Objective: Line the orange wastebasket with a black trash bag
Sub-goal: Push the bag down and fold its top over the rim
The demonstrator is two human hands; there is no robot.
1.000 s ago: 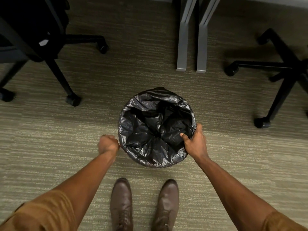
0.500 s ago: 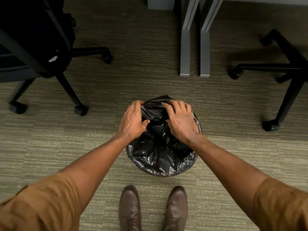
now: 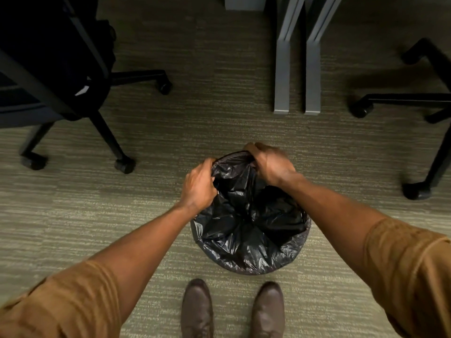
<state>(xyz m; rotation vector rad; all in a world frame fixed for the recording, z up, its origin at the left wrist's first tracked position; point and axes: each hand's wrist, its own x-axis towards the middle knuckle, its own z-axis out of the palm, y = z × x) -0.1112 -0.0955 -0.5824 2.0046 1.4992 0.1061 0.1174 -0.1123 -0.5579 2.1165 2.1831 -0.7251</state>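
A black chair (image 3: pixel 56 76) is standing on the carpet (image 3: pixel 73 215), well out to the left of both grips. The left arm is reaching forward from its brown sleeve (image 3: pixel 61 303), and the left hand (image 3: pixel 199 185) is curling knuckles-up over the far-left edge of the bag (image 3: pixel 246 228), its grip clamped on a fold of black film. Between the two grips the film's far edge is stretching as a raised band running left to right. Below and nearer than the grips, the bag is hanging open, mouth pointing up, its slack crumpled inward toward the middle; its near edge is folding down over the basket, whose orange wall is hidden under the film. The right hand (image 3: pixel 271 164) is arching palm-down slightly farther away, fingers tucked under, its grip closed on the bag's far-right edge. Two brown shoes (image 3: pixel 233 311) are standing just nearer than the basket. Grey desk legs (image 3: pixel 296 57) are rising beyond the right grip, and another chair's base (image 3: pixel 415 106) is spreading far right.
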